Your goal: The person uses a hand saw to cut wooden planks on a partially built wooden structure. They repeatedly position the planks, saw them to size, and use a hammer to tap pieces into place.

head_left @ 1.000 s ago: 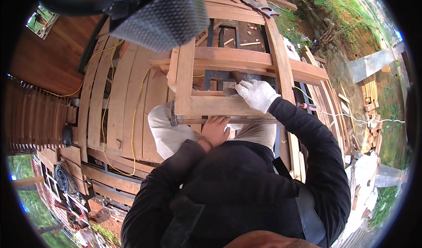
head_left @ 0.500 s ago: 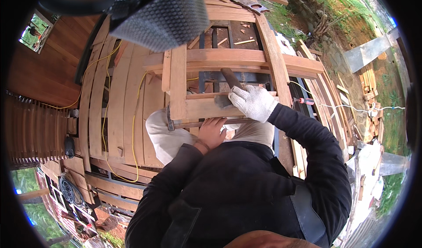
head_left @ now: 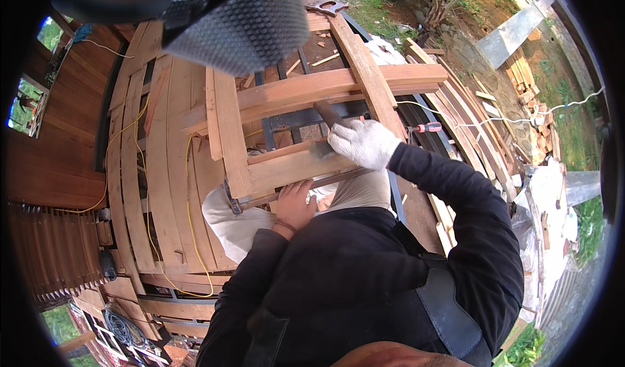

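Two hands are at the near side of a timber frame. The right hand, in a white knit glove, is wrapped round the dark brown handle of a tool; what looks like its flat grey blade lies over the far edge of the front board, nearer the board's middle than its ends. The bare left hand lies along the board's near edge, fingers side by side, next to a metal bar that runs to the near-left corner. Whether those fingers pinch the bar or simply rest there, I cannot tell from where I stand.

As for progress, the main members are in place: the front board meets the left rail, and a thick cross beam spans behind it to the right rail. I would judge the front board to be mid-work, with the tool at it, though its face doesn't show how much remains. A handsaw lies by the right rail's far end; a red-handled screwdriver sits just outside its near end.
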Demonstrator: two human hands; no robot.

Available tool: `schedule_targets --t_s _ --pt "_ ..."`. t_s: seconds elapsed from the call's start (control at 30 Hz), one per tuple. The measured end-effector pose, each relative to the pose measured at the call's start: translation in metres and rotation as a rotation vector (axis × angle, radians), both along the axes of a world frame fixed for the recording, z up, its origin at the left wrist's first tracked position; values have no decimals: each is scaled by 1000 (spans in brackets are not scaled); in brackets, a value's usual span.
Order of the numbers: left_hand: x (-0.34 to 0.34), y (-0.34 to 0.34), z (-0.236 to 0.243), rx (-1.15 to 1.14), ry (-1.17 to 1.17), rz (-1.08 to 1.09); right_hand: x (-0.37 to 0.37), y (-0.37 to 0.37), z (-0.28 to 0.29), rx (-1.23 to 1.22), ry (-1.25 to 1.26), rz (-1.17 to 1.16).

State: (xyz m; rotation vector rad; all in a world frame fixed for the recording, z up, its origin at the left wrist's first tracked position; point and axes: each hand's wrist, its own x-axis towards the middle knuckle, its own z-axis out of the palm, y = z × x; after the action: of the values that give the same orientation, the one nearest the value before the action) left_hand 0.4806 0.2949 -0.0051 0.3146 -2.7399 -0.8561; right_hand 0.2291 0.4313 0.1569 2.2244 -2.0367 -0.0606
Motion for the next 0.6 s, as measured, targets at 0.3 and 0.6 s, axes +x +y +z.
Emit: schedule_targets --t_s 0.3,0.6 --pt "0 -4 1 41 -38 -16 -2 47 27 -561 -331 -516" --pt "-2 -4 2 25 -31 -21 -96 140 16 -645 -390 -1477"
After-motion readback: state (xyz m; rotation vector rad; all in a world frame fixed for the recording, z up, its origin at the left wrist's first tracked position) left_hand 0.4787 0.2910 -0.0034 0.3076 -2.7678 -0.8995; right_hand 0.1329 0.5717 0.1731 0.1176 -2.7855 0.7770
